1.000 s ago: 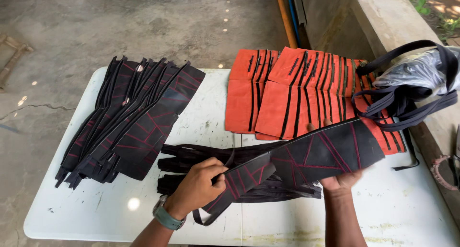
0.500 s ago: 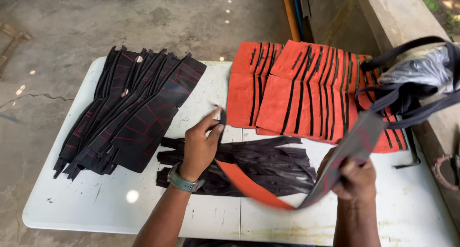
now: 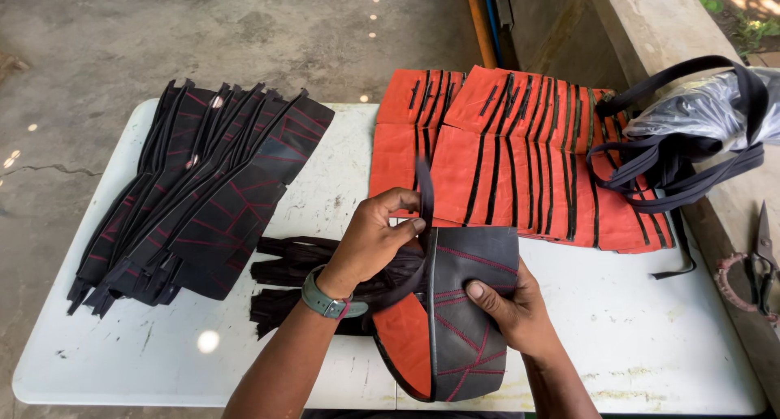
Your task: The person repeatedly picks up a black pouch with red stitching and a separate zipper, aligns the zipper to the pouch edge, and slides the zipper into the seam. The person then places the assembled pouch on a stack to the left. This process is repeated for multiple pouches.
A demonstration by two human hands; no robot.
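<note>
Your left hand (image 3: pixel 370 244) pinches the black strap (image 3: pixel 424 193) upright while your right hand (image 3: pixel 510 312) grips the black panel (image 3: pixel 471 305) with red stitching, folded so its orange lining (image 3: pixel 405 338) shows, held just above the white table (image 3: pixel 617 338) near its front edge. The panel's lower edge nears the picture's bottom, and the dark strips (image 3: pixel 292 285) under your wrists are hard to tell apart.

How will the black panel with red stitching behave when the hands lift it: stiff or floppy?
Probably floppy: the black panel curves between the left hand and right hand, showing its orange lining. It seems light, since the fingertips alone hold it. Its strap would likely dangle.
</note>
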